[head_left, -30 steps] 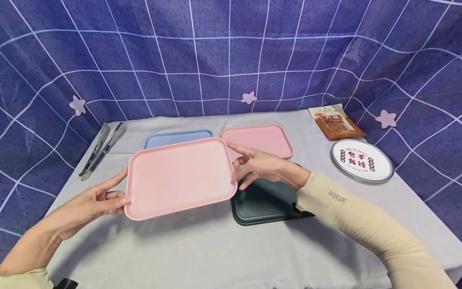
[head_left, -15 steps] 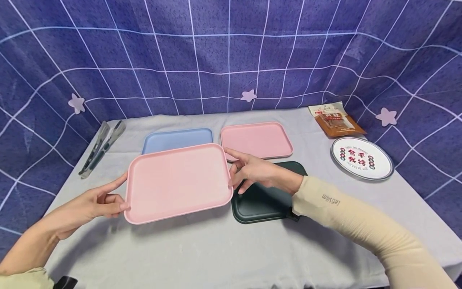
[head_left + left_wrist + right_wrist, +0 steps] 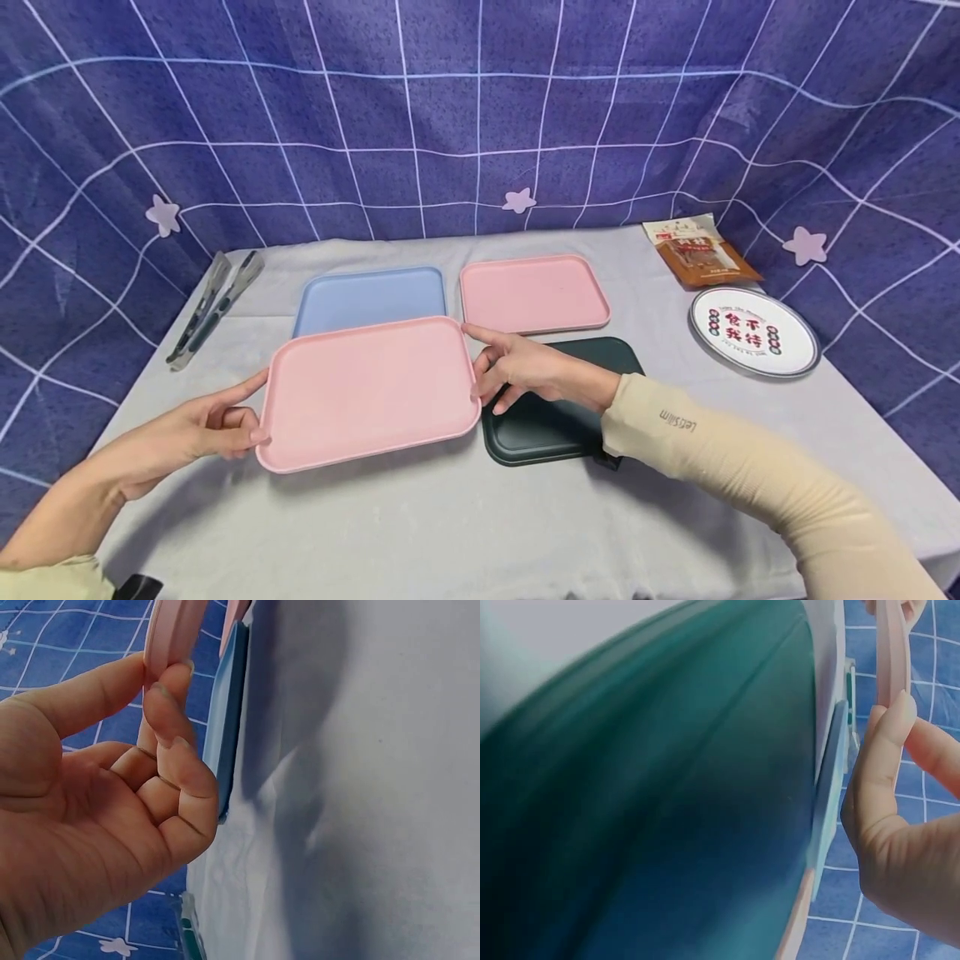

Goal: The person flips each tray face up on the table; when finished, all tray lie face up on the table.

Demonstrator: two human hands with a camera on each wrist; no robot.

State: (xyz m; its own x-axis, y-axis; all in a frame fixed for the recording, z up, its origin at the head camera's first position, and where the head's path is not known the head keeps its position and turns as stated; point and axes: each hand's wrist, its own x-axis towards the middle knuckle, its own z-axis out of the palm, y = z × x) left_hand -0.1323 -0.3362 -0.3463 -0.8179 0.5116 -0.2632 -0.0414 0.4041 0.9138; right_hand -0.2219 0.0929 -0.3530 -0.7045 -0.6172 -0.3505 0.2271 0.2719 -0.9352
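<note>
A pink rectangular tray (image 3: 371, 392) is held above the table between both hands, a little tilted, its left side lower in the head view. My left hand (image 3: 206, 429) pinches its left edge between thumb and fingers. On the opposite short side my right hand (image 3: 528, 371) grips the rim. In the left wrist view the tray's edge (image 3: 169, 637) sits between thumb and fingertips. The right wrist view shows the tray edge (image 3: 892, 652) pinched the same way. Beneath the right hand lies a dark green tray (image 3: 555, 425), partly covered by that hand and sleeve.
Behind the held tray lies a blue tray (image 3: 375, 296), partly hidden, with another pink tray (image 3: 532, 293) to its right. Tongs (image 3: 213, 312) lie at the far left. A round plate (image 3: 753, 332) with red characters and a brown food packet (image 3: 701, 254) are at the right.
The held pink tray has come down and slightly toward me, with both hands moving along. More of the blue tray and the dark green tray now shows.
</note>
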